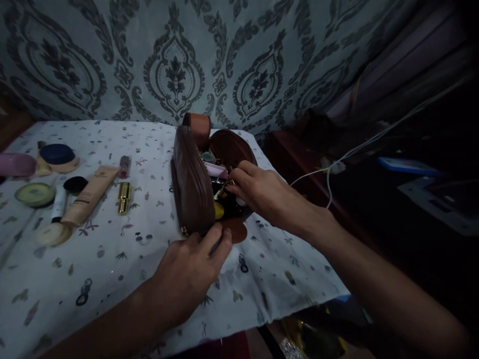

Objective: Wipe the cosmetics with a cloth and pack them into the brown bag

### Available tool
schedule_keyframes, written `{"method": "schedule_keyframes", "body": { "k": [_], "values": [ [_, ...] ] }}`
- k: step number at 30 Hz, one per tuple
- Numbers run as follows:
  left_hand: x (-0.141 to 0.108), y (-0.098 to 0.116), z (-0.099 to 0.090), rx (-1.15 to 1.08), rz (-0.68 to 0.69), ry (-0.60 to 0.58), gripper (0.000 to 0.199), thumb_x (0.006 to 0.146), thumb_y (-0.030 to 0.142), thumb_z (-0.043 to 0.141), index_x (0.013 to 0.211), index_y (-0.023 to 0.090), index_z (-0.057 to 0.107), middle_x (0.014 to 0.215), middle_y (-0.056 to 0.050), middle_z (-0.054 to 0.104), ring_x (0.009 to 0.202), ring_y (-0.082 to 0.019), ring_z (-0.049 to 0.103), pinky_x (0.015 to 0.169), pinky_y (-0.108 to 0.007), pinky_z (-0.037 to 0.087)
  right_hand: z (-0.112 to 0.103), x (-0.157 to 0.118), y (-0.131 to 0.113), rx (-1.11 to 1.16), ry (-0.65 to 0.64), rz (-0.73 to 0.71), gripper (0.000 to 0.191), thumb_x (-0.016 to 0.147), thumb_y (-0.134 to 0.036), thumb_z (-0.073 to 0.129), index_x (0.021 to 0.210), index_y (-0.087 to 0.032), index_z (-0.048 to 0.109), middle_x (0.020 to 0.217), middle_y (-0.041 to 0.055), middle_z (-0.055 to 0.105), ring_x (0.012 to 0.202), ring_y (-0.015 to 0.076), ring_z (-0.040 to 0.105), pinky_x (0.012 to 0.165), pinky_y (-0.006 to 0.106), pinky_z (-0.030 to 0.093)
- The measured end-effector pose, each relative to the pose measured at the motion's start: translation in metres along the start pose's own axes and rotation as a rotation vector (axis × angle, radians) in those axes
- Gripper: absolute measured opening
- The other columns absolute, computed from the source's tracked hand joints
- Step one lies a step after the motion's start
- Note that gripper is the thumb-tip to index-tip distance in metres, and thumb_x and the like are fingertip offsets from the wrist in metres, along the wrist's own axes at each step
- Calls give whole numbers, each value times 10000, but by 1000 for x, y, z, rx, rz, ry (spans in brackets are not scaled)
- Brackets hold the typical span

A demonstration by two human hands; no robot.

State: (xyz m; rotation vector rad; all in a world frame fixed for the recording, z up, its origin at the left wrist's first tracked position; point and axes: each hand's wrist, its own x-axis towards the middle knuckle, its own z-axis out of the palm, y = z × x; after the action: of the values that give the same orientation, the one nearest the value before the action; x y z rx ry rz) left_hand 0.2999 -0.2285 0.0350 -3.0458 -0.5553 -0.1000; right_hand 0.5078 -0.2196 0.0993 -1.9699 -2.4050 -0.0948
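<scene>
A brown zippered bag (192, 184) lies unzipped on the patterned cloth, with a pink item (216, 170), a yellow item (219, 210) and other small things inside. At its right side, my right hand (262, 192) has its fingers bent and pinched at the opening, beside a small gold-coloured piece; what they grip is too small to tell. My left hand (192, 271) rests at the near end of the bag, fingers together against its lower edge by a round brown flap (236, 231). Its fingertips are partly hidden.
Cosmetics lie at the left: a beige tube (92, 195), a gold lipstick (124, 197), a blue-topped round item (57, 154), a green round container (35, 194) and a pink bottle (17, 164). A white cable (348, 155) hangs at the right. Patterned fabric (220, 60) rises behind.
</scene>
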Motion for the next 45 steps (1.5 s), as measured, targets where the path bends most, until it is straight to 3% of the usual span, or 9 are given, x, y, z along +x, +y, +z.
{"method": "schedule_keyframes", "body": {
  "k": [12, 16, 20, 27, 31, 36, 41, 45],
  "values": [
    [-1, 0, 6, -20, -19, 36, 724, 726, -11, 495, 1420, 183, 418, 1419, -132, 542, 865, -211, 693, 589, -307, 597, 2, -7, 11, 90, 198, 7, 127, 979, -267, 505, 995, -173, 587, 952, 68, 592, 736, 173, 573, 614, 269, 371],
    [4, 1, -2, -138, -87, -31, 708, 733, -9, 494, 1391, 234, 404, 1494, -112, 464, 1009, -245, 677, 674, -335, 607, -3, -9, 13, 98, 182, -36, 134, 981, -260, 485, 967, -172, 584, 935, 75, 589, 742, 181, 571, 626, 275, 376],
    [19, 5, -17, -295, -176, -156, 518, 765, 16, 477, 1247, 202, 444, 1604, -152, 273, 920, -228, 693, 716, -394, 604, -8, -10, 16, 119, 175, -63, 165, 981, -275, 475, 911, -170, 582, 889, 73, 583, 725, 180, 563, 634, 277, 385],
    [33, 9, -20, -436, -66, -149, 425, 780, 7, 444, 1174, 160, 401, 1594, -211, 269, 992, -232, 686, 785, -390, 593, -13, -11, 18, 210, 221, -90, 230, 988, -328, 446, 934, -176, 609, 875, 79, 631, 744, 186, 588, 668, 279, 421],
    [33, 8, -15, -394, -71, -149, 443, 752, -17, 436, 1157, 161, 414, 1595, -230, 259, 881, -215, 708, 708, -366, 592, -18, -13, 17, 299, 257, 31, 247, 983, -372, 463, 1007, -192, 630, 863, 60, 683, 752, 191, 625, 679, 287, 452],
    [35, 5, -13, -378, -44, -97, 491, 732, -32, 445, 1182, 163, 423, 1582, -226, 289, 858, -196, 707, 668, -317, 573, -24, -19, 16, 522, 313, 128, 292, 929, -473, 552, 982, -212, 671, 845, 43, 698, 746, 191, 639, 655, 292, 492],
    [36, 4, -13, -369, -51, -127, 464, 766, -1, 488, 1195, 167, 432, 1424, -191, 509, 770, -202, 708, 618, -322, 573, -30, -30, 8, 947, 346, 245, 251, 881, -464, 624, 952, -231, 682, 799, 26, 660, 652, 160, 604, 596, 287, 495],
    [35, 4, -8, -332, -24, -117, 588, 716, -16, 548, 1255, 170, 405, 1555, -228, 336, 786, -204, 713, 589, -309, 569, -30, -33, 3, 1150, 493, 351, 226, 841, -432, 669, 945, -235, 632, 792, 26, 631, 652, 154, 583, 602, 294, 490]
  ]
}}
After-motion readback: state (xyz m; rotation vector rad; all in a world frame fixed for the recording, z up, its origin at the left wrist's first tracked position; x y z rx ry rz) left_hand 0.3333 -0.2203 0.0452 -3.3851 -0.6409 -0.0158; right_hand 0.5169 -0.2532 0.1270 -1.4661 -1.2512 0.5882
